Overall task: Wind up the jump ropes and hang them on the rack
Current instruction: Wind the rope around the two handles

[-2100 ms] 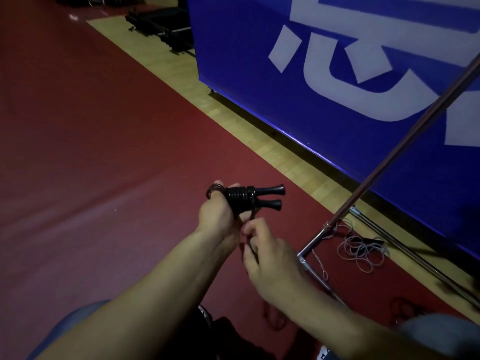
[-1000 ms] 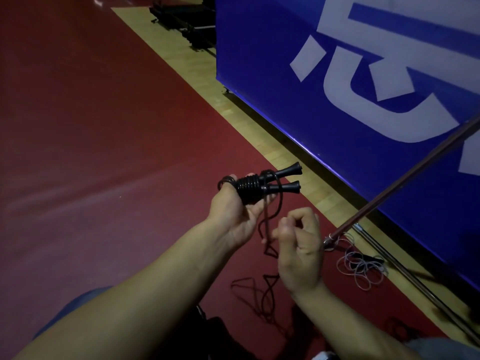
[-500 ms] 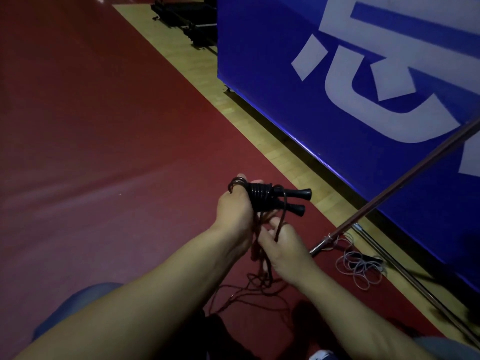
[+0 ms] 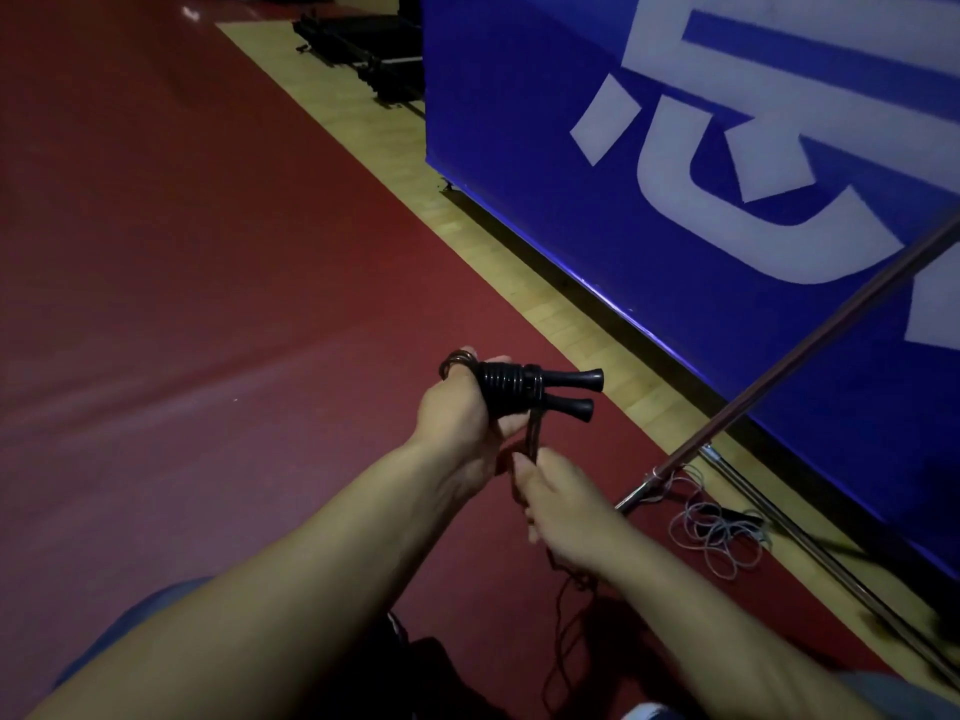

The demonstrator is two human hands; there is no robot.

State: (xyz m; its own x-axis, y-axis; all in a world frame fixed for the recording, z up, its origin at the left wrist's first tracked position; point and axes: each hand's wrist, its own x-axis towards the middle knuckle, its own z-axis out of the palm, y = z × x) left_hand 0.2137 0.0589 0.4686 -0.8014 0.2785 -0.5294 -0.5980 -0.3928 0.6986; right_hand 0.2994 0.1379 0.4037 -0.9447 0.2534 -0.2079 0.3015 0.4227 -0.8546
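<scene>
My left hand grips the two black jump rope handles side by side, their ends pointing right. Dark cord is wound in coils round the handles. A loop of cord sticks out above my left thumb. Just below the handles my right hand pinches the dark rope cord and holds it taut. The loose cord trails down past my right wrist to the floor. The metal rack pole slants up at the right.
A pale grey jump rope lies coiled on the floor by the rack's base. A blue banner wall with white characters stands to the right. Black equipment sits at the far end of the wooden floor strip; red mat covers the left.
My right hand looped the cord over the handles, then dropped below them and now pulls the cord down taut. More coils sit on the handles than two seconds ago.
</scene>
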